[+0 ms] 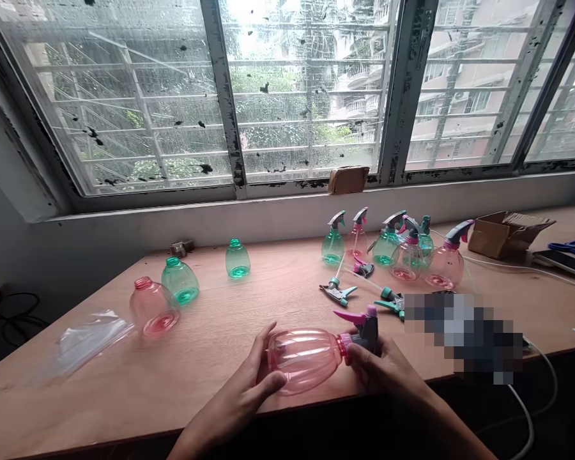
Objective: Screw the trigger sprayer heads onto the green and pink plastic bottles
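A pink clear spray bottle (306,359) lies on its side between my hands, near the table's front edge. My left hand (249,383) wraps around its base end, thumb and fingers on opposite sides. At the other end, my right hand (378,364) grips the collar of the spray head (367,329), which has a pink trigger and dark grey body. The head sits on the bottle's neck; whether it is fully tight I cannot tell. Beyond my hands lie loose spray heads: a teal one (338,292), another teal one (390,301) and a pink one (364,269).
At left stand a pink headless bottle (153,308) and green headless bottles (180,281), (238,260), beside a plastic bag (93,338). Several bottles with heads, including a pink one (444,265), stand at back right near a cardboard box (503,235). A blurred-out object (464,332) lies at right.
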Available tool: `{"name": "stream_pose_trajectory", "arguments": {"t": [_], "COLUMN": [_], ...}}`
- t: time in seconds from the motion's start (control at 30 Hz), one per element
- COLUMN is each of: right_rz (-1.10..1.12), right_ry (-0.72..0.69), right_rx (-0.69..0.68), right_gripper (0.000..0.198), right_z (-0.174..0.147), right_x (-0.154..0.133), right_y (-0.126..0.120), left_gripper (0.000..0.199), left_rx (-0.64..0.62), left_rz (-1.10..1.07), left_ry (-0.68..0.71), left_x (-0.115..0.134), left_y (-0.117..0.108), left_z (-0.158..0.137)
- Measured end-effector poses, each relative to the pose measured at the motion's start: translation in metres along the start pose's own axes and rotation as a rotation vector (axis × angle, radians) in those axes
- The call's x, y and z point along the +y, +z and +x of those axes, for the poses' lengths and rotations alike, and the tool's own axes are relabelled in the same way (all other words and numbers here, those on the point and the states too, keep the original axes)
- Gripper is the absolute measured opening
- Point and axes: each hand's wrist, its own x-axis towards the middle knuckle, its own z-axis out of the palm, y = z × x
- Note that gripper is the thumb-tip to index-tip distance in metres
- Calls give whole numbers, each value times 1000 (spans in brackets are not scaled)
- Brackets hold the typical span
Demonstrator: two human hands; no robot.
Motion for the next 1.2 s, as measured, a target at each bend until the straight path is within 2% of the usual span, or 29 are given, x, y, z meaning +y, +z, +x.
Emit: {"name": "stream_pose_trajectory", "arguments": {"t": [0.07,0.23,0.37,0.5,0.63,0.83,1.0,1.2], "right_rz": [-68,-192,-109,-14,-35,-111,-69,39], "right_ry": [6,-82,2,66,52,45,76,74], "right_rx": [-9,37,11,0,-32,-78,-57,-41], "right_gripper": [43,44,46,45,45,50,50,46], "right_z": [0,1,4,8,8,4,5,6], "right_x": [-2,-13,-17,-9,-5,-7,-9,-7], "right_y": [-1,1,5,3,-2,-4,-5,-5], "left_gripper": [71,72,84,82,82,61,69,71], "left_rx": [20,31,87,161,126,97,39,74], "left_rz": [17,-24,-65,54,83,14,-120,22], "left_ry": [-3,35,58,84,109,46,101,154], "left_x": [-2,-8,-8,-3,0,-5,-11,0], "left_y": [-2,1,9,14,10,2,5,10], "left_z": [1,4,6,5,0,0,5,2]}}
